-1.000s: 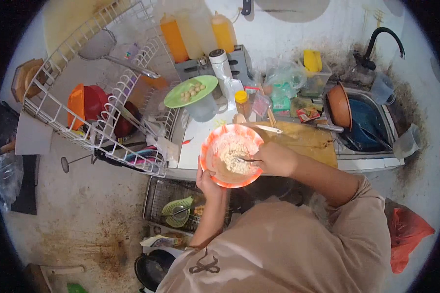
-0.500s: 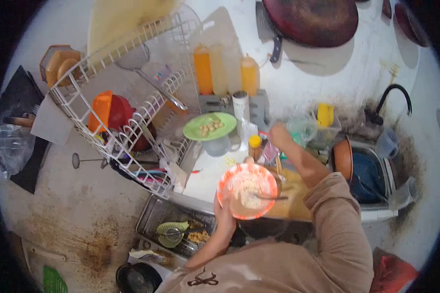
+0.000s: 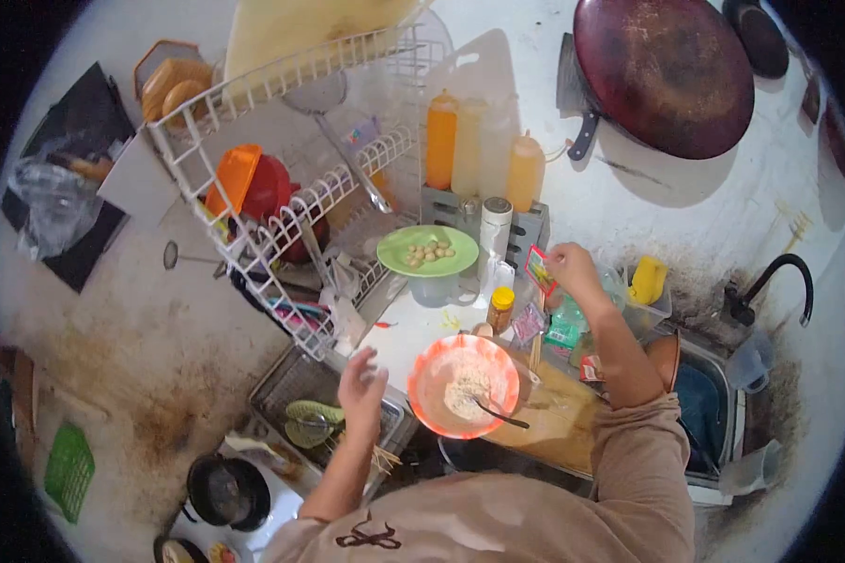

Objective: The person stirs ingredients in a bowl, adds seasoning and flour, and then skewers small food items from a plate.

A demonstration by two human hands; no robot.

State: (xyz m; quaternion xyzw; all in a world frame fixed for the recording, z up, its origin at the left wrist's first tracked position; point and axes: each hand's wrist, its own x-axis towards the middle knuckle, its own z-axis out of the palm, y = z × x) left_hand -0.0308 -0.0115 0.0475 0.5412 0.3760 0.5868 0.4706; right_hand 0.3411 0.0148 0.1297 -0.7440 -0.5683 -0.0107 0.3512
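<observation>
My right hand (image 3: 574, 270) pinches a small red-edged sachet (image 3: 539, 269) with yellow and green print, raised above the back of the counter. My left hand (image 3: 361, 387) is in the air just left of the bowl, fingers apart and holding nothing. The orange-and-white bowl (image 3: 426, 398) stands at the counter's front edge. Inside it lies a pale, floury mix (image 3: 464, 387), and a dark-handled spoon (image 3: 503, 414) leans out to the right. Behind the bowl are a yellow-capped jar (image 3: 501, 310), a purple-pink sachet (image 3: 528, 322) and a green packet (image 3: 562, 333).
A green plate (image 3: 394, 246) of small round pieces rests on a clear container. Left stands a white dish rack (image 3: 253, 211); bottles (image 3: 441, 141) line the back. A wooden board (image 3: 568, 413) lies right of the bowl, before the sink (image 3: 737, 413). A cleaver (image 3: 584, 136) hangs on the wall.
My left hand has let go of the bowl and moved left. My right hand has lifted the sachet up from among the packets. The camera view has shifted.
</observation>
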